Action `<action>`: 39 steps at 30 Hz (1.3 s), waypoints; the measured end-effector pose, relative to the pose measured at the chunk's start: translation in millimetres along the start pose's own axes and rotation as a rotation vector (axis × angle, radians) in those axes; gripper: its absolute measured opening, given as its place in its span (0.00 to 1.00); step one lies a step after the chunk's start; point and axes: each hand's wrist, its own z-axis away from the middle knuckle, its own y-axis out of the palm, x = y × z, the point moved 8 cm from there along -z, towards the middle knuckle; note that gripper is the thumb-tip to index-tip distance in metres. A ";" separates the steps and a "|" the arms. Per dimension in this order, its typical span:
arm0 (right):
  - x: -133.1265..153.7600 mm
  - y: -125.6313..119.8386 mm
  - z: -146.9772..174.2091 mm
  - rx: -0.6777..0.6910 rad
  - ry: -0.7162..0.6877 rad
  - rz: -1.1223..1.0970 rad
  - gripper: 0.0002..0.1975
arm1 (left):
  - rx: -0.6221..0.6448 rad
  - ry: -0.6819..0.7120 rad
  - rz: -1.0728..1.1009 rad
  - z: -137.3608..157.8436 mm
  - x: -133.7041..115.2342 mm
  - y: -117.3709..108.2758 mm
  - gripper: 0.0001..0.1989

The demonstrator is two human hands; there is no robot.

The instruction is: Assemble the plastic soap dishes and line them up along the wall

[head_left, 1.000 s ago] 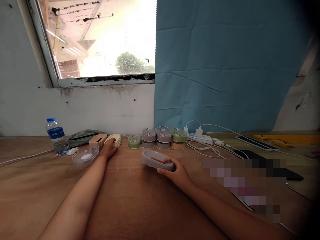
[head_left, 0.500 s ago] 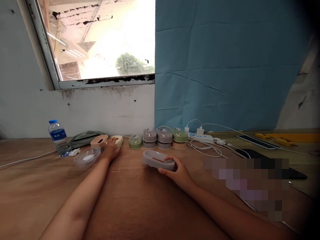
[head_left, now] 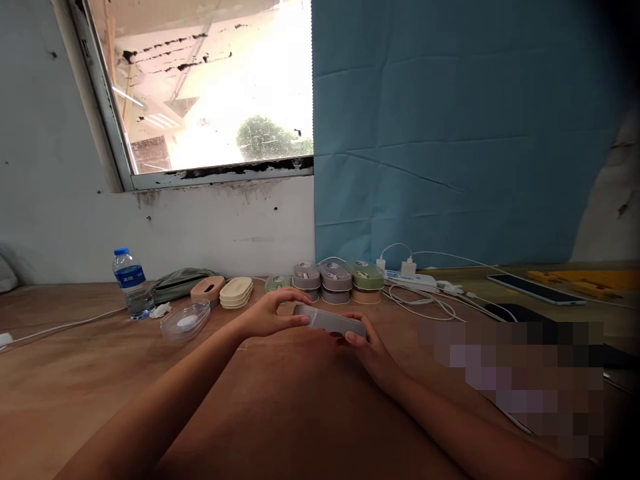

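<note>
A grey oval plastic case [head_left: 327,319] is held up between both hands over the table, tilted with its long side facing me. My left hand [head_left: 273,315] closes on its left end, thumb below and fingers above. My right hand [head_left: 367,343] grips the right end between thumb and fingers. Left of the hands lies a stack of cream oval trays [head_left: 236,292], beside a peach oval case [head_left: 207,288] with a dark slot. A clear plastic oval cover [head_left: 186,321] rests in front of them. The inside of the grey case is hidden.
Behind the hands stand stacked oval boxes, grey [head_left: 335,277] and green [head_left: 367,275]. A water bottle [head_left: 133,287] and a green pouch [head_left: 183,283] are at left. A power strip [head_left: 410,279] with white cables and a phone [head_left: 535,290] lie at right.
My left hand has left the cream trays and moved right to the grey case, taking its left end. The case has been tipped, so its open top no longer shows.
</note>
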 end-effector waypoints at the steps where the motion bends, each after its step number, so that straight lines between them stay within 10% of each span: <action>1: 2.6 2.3 1.5 0.023 -0.015 -0.015 0.20 | 0.101 -0.045 0.041 0.9 -2.3 5.2 0.15; 4: 8.9 12.3 6.1 0.115 -0.027 -0.022 0.25 | 0.268 -0.160 0.122 9.4 -6.3 12.4 0.17; 7: 8.3 20.6 8.8 0.182 0.010 -0.027 0.30 | 0.166 -0.232 0.053 17.2 4.2 -12.9 0.17; 13: 0.7 27.3 13.6 0.242 0.092 0.037 0.15 | -0.448 -0.546 -0.505 48.4 87.3 -153.7 0.17; 17: -1.0 31.8 16.0 0.291 0.135 0.073 0.10 | -0.496 -0.740 -0.618 69.8 156.1 -200.4 0.16; 26: -17.0 24.2 14.6 0.222 0.238 0.138 0.10 | -0.342 -0.832 -0.659 80.0 224.2 -197.3 0.19; 39: -18.9 18.1 11.0 0.183 0.308 0.165 0.10 | -0.253 -0.820 -0.663 78.3 237.3 -188.8 0.16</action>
